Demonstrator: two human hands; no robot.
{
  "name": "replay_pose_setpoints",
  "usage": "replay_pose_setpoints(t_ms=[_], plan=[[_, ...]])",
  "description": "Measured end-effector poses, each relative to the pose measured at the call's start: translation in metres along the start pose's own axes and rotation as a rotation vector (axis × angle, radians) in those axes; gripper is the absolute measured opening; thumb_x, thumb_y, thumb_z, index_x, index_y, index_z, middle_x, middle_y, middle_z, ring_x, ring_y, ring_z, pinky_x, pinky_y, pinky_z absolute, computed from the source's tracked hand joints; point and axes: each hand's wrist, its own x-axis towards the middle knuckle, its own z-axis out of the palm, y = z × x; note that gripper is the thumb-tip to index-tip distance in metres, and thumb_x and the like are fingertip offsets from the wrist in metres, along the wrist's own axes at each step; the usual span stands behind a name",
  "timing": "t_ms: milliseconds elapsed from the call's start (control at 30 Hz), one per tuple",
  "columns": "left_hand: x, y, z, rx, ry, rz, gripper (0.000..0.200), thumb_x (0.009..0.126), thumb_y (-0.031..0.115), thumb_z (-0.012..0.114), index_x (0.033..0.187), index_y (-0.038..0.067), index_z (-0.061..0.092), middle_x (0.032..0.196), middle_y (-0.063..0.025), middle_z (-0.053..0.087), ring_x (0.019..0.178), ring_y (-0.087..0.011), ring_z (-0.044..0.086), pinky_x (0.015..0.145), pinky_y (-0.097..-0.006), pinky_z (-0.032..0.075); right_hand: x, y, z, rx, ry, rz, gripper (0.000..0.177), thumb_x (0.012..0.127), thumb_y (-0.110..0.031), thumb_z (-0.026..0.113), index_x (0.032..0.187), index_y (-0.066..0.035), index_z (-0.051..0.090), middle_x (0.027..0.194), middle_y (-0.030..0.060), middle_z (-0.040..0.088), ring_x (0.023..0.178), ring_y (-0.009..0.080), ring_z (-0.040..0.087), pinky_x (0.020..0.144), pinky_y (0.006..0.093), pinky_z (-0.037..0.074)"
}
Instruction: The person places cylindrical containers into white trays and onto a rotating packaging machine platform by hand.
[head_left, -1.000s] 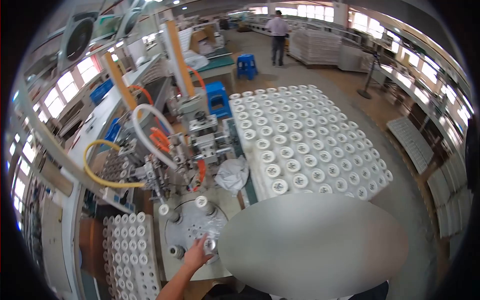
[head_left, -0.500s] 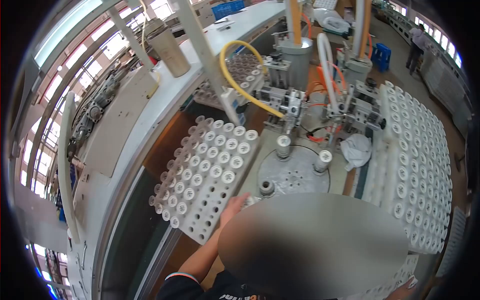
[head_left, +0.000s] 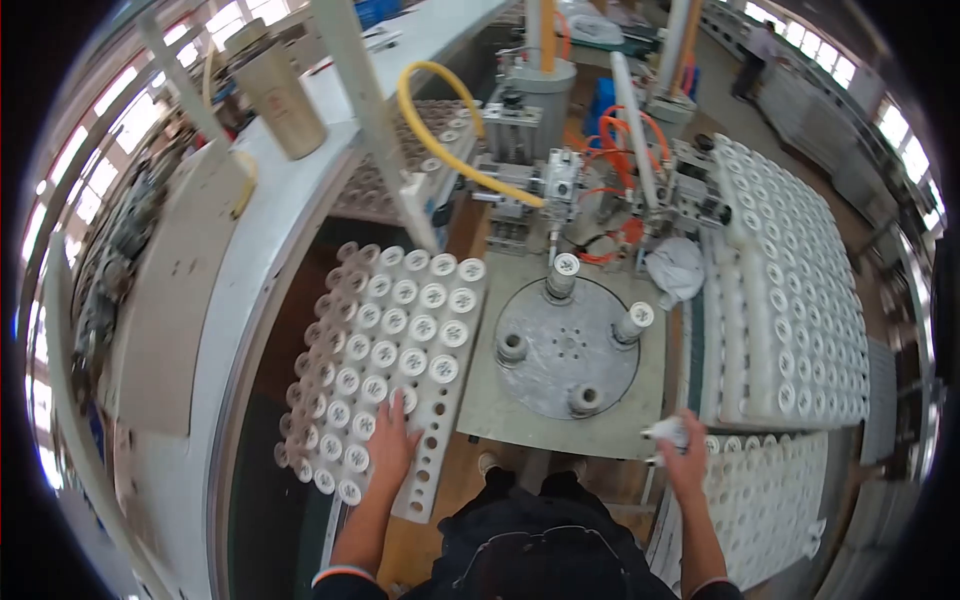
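White piece (head_left: 668, 432) within closed right hand (head_left: 686, 455) — open left hand (head_left: 393, 445) apparently against a cap (head_left: 411, 399) — dark marks illegible.

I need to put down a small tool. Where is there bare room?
Bare: the white bench, beside the beige panel and canister; the front-left corner of the worktable, between disc and left tray; the disc's middle, within four holders. Crowded: left tray, right stack, machinery behind the disc.

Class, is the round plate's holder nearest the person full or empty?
Empty: the nearest holder shows an open, dark top, with no white disc like that on the rear holder.
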Motion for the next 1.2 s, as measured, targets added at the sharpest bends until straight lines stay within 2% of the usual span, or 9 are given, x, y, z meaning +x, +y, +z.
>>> replay_pose_setpoints(t_ms=[167,433,600,700,800,867,967,1033,1200], plan=[[-0.024,-0.005,-0.003,-0.064,0.059,0.002,0.084,0.068,0.018,0.076,0.140,0.012,0.033,0.135,-0.0207,0.038,0.120,-0.0378,0.044,0.093,-0.0441,0.043,0.028,-0.033,0.088,-0.048,-0.471,-0.081,0.054,0.076,-0.028,0.069,0.125,-0.013,0.050,0.109,0.0138,0.055,0.101,0.0340,0.054,0.084,0.0405,0.044],[-0.004,0.071,-0.004,-0.291,0.087,0.317,0.055,0.074,0.017,0.069,0.125,0.004,0.051,0.124,-0.0197,0.052,0.118,-0.0363,0.047,0.098,-0.0451,0.038,0.091,-0.039,0.226,-0.367,-0.415,-0.457,0.059,0.071,-0.023,0.073,0.125,-0.016,0.048,0.111,0.0088,0.056,0.099,0.0295,0.055,0.080,0.0439,0.041],[0.045,0.176,0.057,-0.616,0.053,0.566,0.050,0.074,0.013,0.065,0.123,0.012,0.054,0.107,-0.0129,0.060,0.100,-0.0337,0.057,0.084,-0.0392,0.049,0.088,-0.027,0.217,-0.204,-0.498,-0.249,0.063,0.082,-0.029,0.061,0.136,-0.007,0.038,0.118,0.0182,0.054,0.105,0.0337,0.054,0.085,0.0438,0.044],[0.058,0.248,0.077,-0.387,-0.201,0.464,0.050,0.070,0.009,0.065,0.119,0.008,0.053,0.112,-0.0140,0.056,0.103,-0.0364,0.055,0.086,-0.0411,0.048,0.049,0.018,0.181,-0.110,-0.366,-0.611,0.049,0.087,-0.018,0.055,0.131,0.000,0.040,0.121,0.0230,0.054,0.112,0.0364,0.052,0.094,0.0382,0.042],[0.058,0.295,0.117,-0.347,-0.081,0.615,0.051,0.067,0.008,0.067,0.116,0.007,0.053,0.117,-0.0169,0.051,0.104,-0.0386,0.054,0.084,-0.0421,0.050,0.031,0.066,0.129,-0.256,-0.726,-0.189,0.041,0.085,-0.014,0.054,0.123,0.000,0.048,0.113,0.0241,0.056,0.103,0.0380,0.055,0.090,0.0404,0.043],[0.067,0.310,0.150,-0.205,-0.418,0.699,0.048,0.064,0.007,0.068,0.110,0.005,0.055,0.116,-0.0180,0.049,0.105,-0.0386,0.053,0.082,-0.0429,0.050,0.042,0.134,0.111,-0.126,-0.803,0.065,0.066,0.077,-0.042,0.072,0.121,0.002,0.053,0.109,0.0254,0.060,0.101,0.0366,0.058,0.081,0.0480,0.049],[0.078,0.316,0.175,-0.166,-0.397,0.732,0.041,0.063,0.005,0.066,0.103,0.004,0.057,0.109,-0.0171,0.051,0.103,-0.0364,0.053,0.081,-0.0437,0.050,0.062,0.137,0.085,-0.270,-0.274,0.086,0.034,0.080,-0.013,0.056,0.110,0.001,0.056,0.100,0.0236,0.059,0.092,0.0396,0.057,0.082,0.0430,0.045],[0.073,0.305,0.123,-0.303,-0.304,0.728,0.031,0.067,0.004,0.062,0.097,0.003,0.056,0.104,-0.0160,0.052,0.101,-0.0376,0.051,0.077,-0.0444,0.050,0.086,0.083,0.074,-0.102,-0.045,-0.125,0.041,0.077,-0.013,0.058,0.116,-0.004,0.056,0.102,0.0214,0.060,0.094,0.0380,0.056,0.084,0.0460,0.043],[0.076,0.236,0.068,-0.344,-0.185,0.432,0.025,0.071,0.012,0.060,0.095,0.007,0.058,0.097,-0.0135,0.059,0.092,-0.0330,0.058,0.077,-0.0426,0.047,0.112,0.051,0.135,-0.430,-0.208,-0.591,0.042,0.068,-0.013,0.065,0.110,-0.011,0.061,0.073,0.0125,0.060,0.071,0.0330,0.058,0.062,0.0459,0.043]])
